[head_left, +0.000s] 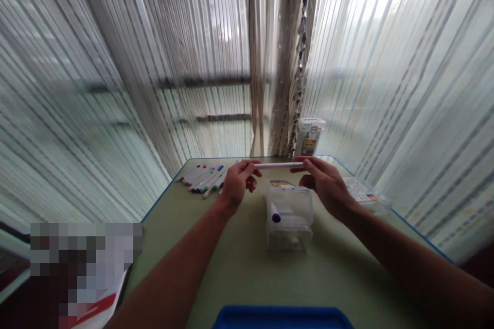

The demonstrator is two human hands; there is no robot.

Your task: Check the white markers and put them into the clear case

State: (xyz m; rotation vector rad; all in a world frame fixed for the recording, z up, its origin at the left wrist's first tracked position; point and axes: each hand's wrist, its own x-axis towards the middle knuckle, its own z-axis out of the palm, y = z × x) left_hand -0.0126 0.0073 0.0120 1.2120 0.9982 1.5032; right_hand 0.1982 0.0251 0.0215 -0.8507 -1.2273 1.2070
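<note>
A white marker (278, 165) lies level between my two hands, above a clear plastic box (289, 215). My left hand (236, 183) pinches its left end with thumb and fingers. My right hand (323, 180) pinches its right end the same way. The clear box stands on the green table (247, 267) and holds one marker with a purple cap (275, 214). A loose row of several white markers with coloured caps (204, 177) lies on the table to the left of my left hand.
A second clear container (309, 136) stands at the table's far edge by the curtain. A flat clear lid with a label (363, 192) lies at the right. A blue tray's edge (283, 317) shows at the near side. Sheer curtains surround the table.
</note>
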